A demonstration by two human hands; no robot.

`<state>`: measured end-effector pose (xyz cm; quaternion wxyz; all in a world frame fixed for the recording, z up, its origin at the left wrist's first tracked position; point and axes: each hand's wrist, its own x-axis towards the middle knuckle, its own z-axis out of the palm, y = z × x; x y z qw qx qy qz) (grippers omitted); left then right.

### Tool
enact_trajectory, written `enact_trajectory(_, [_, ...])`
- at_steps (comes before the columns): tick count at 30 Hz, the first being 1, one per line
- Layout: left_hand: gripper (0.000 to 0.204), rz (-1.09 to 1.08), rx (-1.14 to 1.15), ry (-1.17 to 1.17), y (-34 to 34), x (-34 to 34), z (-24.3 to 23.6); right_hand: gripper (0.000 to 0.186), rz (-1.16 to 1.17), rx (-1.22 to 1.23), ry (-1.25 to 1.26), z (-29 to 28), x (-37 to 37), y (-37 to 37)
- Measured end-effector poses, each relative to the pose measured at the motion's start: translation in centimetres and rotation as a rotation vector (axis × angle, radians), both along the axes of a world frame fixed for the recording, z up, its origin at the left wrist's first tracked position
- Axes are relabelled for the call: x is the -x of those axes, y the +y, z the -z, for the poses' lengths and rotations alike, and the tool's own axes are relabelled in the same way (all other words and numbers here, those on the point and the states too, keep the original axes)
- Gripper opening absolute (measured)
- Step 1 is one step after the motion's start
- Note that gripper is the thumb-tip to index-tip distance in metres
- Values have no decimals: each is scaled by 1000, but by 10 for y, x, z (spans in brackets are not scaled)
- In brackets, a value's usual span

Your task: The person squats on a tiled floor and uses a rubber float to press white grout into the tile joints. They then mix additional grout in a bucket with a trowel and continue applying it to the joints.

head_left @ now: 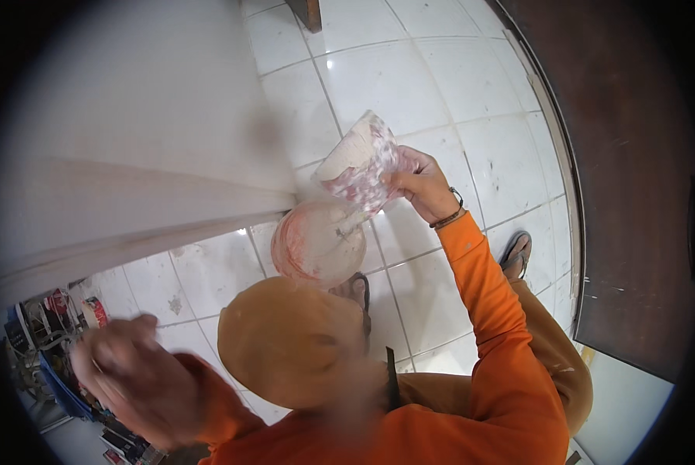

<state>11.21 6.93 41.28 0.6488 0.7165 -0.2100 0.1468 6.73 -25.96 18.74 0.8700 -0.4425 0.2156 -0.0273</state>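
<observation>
Stained flat piece [359, 163] held at far side of round tub [313, 244].
Right hand [421, 184] grips its right edge, presumably so drips reach the tub; left hand [134, 372], near left, blurred: grip cannot be told.

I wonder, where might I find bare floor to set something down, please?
Tiles are bare between the stained flat piece and wooden leg, and between the right hand and brown panel. Clutter crowds the area beside the left hand.

left hand [134, 376]: blurred, grip unclear
piece [359, 163]: partly behind right hand [421, 186]
tub [309, 244]: partly behind piece
foot [354, 291]: mostly behind knee [289, 341]
wooden leg [309, 14]: cut off above
</observation>
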Motion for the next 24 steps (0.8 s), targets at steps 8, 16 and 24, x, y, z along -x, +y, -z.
enact_trajectory(8, [42, 536, -322, 947, 70, 10, 202, 34, -192, -308, 45, 39, 34, 146])
enact_trajectory(16, [41, 62, 521, 1117, 38, 56, 246, 38, -551, 1153, -64, 62, 38, 170])
enact_trajectory(24, [46, 123, 306, 1208, 63, 24, 259, 39, -866, 1822, -74, 71, 3, 81])
